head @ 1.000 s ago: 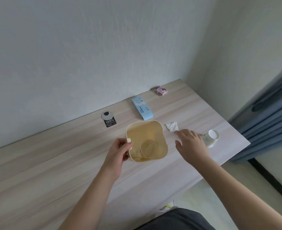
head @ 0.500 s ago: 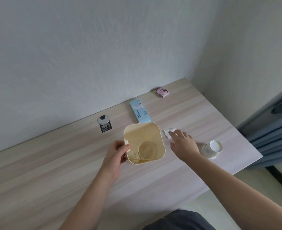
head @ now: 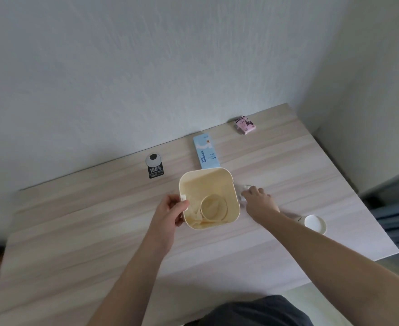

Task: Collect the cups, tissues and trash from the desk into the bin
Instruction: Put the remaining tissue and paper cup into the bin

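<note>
left hand [head: 170, 211]: fingers clamped on the left rim of the bin [head: 226, 178], a cup [head: 213, 206] lying inside | right hand [head: 260, 203]: fingers curled down over the tissue [head: 243, 189] on the desk [head: 99, 231], just right of the bin; grip hidden, cannot tell | second cup [head: 315, 223]: on its side, partly behind the right forearm

Head camera looks steeply down onto desk [head: 99, 231].

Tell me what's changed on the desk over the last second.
The right hand slid left onto the crumpled tissue beside the bin and now covers most of it. The left hand keeps gripping the bin's left rim. The paper cup, blue carton and pink packet lie unmoved.
</note>
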Available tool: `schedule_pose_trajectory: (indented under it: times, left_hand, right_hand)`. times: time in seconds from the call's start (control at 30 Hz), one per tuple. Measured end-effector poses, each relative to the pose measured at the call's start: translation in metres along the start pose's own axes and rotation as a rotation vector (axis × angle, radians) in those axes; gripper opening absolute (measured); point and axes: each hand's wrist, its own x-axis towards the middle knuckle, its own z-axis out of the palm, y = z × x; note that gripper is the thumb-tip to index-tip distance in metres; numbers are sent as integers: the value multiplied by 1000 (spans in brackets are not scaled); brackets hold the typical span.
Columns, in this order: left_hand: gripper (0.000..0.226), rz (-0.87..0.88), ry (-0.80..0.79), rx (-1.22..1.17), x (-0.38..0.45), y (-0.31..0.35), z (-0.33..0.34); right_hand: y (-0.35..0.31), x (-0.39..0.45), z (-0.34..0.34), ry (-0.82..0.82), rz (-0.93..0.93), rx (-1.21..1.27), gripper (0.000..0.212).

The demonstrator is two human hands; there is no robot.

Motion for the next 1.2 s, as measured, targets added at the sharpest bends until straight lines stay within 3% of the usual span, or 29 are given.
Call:
schedule_pose_trajectory:
  times: [0.13, 0.3, 0.5, 0.67, 0.83, 0.97, 1.2]
  left_hand:
    - [40, -14, 28, 11, -7, -4, 4]
    - [34, -17, 44, -9, -11, -5, 6]
    - [29, -35, 45, -9, -14, -11, 9]
    - [33, -40, 29, -2, -14, -11, 17]
    - [32, -39, 3, -5, -16, -10, 18]
    - [38, -36, -23, -9, -22, -8, 14]
    - [32, -7, -69, -23, -42, -10, -16]
  right_hand:
    - [6, 4, 2, -32, -5, 35, 33]
    - [12, 6, -4, -48, 28, 198, 23]
    - [11, -9, -35, 217, 111, 712, 8]
    - [3, -49, -79, 494, 39, 960, 14]
    - [-26, -94, -115, 474, -208, 1104, 23]
    - [-57, -109, -120, 362, -331, 890, 15]
    - [-114, -111, -106, 181, -307, 693, 20]
